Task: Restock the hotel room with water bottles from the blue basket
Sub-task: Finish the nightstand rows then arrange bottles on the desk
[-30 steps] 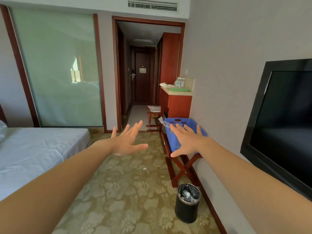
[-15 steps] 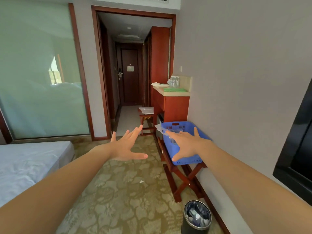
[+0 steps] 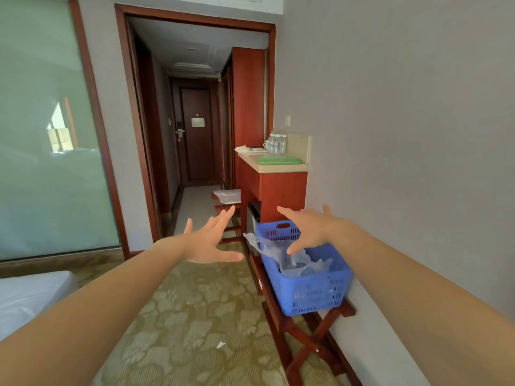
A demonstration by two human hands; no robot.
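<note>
Blue basket [image 3: 312, 295] runs lengthwise along the wall; our empty, spread hands [image 3: 211, 242] [image 3: 315, 229] hover; crumpled plastic [image 3: 289, 259] hides its contents.

Your left hand [image 3: 207, 243] and right hand [image 3: 312, 228] reach out, fingers spread and holding nothing. The right one is over the blue basket [image 3: 312, 291] with crinkly plastic [image 3: 289, 259] inside, on a wooden stand [image 3: 309, 338].
</note>
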